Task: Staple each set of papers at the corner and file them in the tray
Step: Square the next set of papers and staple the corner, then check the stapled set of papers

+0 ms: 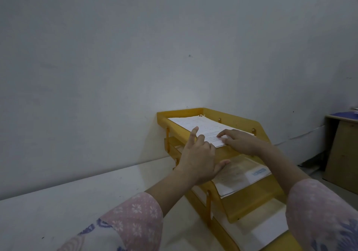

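Pressing papers (193, 124) flat-fingered with right hand (242, 142), steadying near corner with loose, empty left hand (197, 153); long way straight ahead, deeper into tray (161, 118).

Single view: head cam, wide-angle, worn on person's head, facing fwd & a bit down. Close range: left hand (197, 159) & right hand (242, 141) sit mid-frame, right of centre, at the tray (161, 118). Cam is above & behind both hands. Wall (135, 47) fills top half, straight ahead & near; table (58, 202) crosses lower left.
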